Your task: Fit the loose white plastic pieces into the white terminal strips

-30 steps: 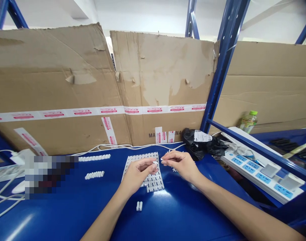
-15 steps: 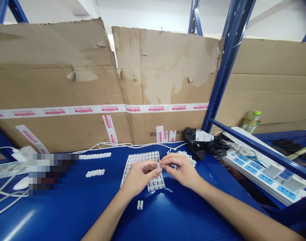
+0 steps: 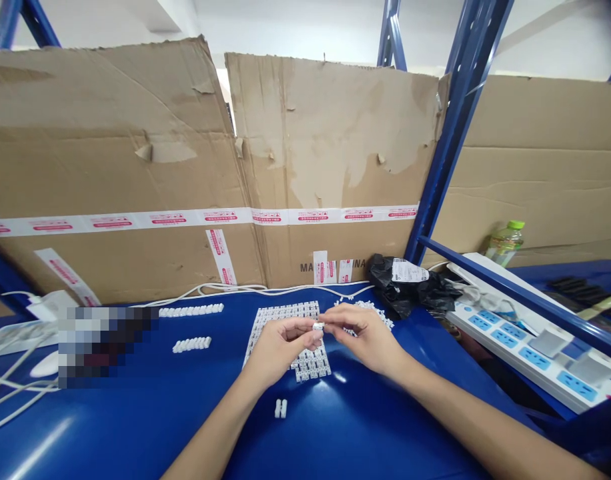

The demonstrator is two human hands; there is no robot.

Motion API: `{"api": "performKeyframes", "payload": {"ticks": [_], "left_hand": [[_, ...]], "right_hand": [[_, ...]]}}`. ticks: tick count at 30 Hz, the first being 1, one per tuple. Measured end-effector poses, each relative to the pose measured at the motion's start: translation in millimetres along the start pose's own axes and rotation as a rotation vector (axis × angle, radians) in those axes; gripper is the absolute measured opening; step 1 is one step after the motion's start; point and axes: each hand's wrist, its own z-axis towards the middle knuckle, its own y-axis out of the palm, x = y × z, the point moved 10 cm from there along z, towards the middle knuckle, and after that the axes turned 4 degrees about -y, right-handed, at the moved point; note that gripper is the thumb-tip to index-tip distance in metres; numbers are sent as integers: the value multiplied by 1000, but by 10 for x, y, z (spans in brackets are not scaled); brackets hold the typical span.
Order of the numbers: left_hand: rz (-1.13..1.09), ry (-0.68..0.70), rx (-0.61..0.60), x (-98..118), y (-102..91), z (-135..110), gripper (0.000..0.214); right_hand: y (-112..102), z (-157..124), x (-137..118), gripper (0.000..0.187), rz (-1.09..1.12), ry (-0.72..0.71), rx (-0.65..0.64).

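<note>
Head view: white plastic connector (image 3: pixel 318 326), pinched by left hand (image 3: pixel 280 350) and right hand (image 3: pixel 365 337).

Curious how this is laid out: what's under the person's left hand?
The left hand sits above a flat white plastic grid of small linked pieces on a glossy blue bench. The grid beneath the palm is hidden.

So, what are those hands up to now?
Left hand, right hand both pinching a small white plastic piece. Above a white plastic grid. Nothing blocking.

Bare left hand (image 3: pixel 278 350), bare right hand (image 3: pixel 368 340), slim bare forearms (image 3: pixel 465 420).
</note>
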Motion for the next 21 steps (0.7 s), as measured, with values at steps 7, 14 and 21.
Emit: {"api": "performKeyframes", "payload": {"ticks": [7,14,21], "left_hand": [[-19,-35,59,-29,-84,8,42],[-36,-44,-50,-19,75,-17,43],[-33,-28,-87,21,124,-41,40]], "right_hand": [[-145,-39,281,13,249,232,156],[-119,-13,10,7,175,46,132],[-31,1,-187,11,64,-114,15]]}}
